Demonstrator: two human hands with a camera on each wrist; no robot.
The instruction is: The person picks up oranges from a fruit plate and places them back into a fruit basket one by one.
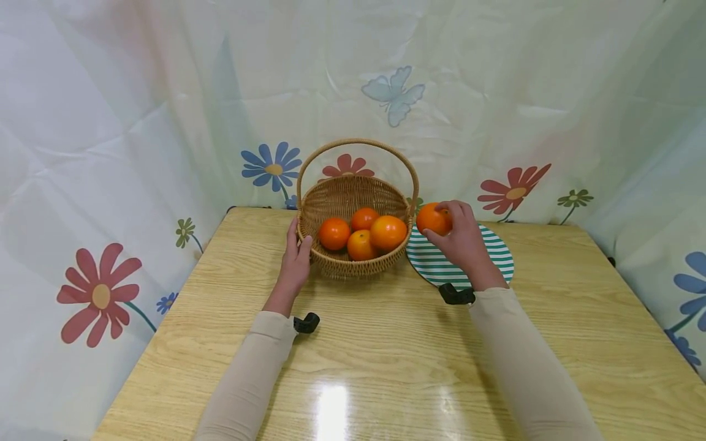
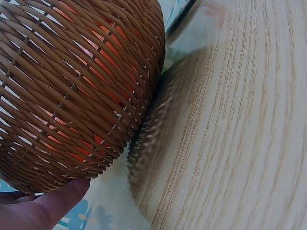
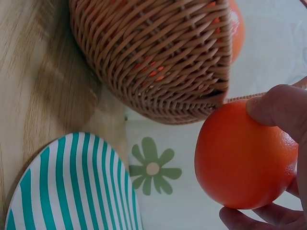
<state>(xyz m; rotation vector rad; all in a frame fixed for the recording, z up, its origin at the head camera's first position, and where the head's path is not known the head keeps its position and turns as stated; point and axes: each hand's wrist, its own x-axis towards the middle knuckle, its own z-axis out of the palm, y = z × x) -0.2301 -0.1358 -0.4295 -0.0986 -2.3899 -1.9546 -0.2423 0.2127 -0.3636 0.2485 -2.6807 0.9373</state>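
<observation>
An orange (image 1: 434,218) is held between the thumb and fingers of my right hand (image 1: 466,242), above the striped round mat and just right of the basket's rim. In the right wrist view this orange (image 3: 244,155) looks smooth and whole, with the thumb on its upper side. My left hand (image 1: 296,260) rests against the left side of the wicker basket (image 1: 353,267), fingers fairly straight along the outside and thumb toward the front. The left wrist view shows the thumb (image 2: 72,191) touching the weave. Several oranges (image 1: 362,245) lie inside the basket.
A round mat with green and white stripes (image 1: 432,260) lies right of the basket on the wooden table (image 1: 380,331). The basket's tall arched handle (image 1: 358,142) stands upright. A flower-printed cloth (image 1: 469,79) hangs behind and at both sides of the table.
</observation>
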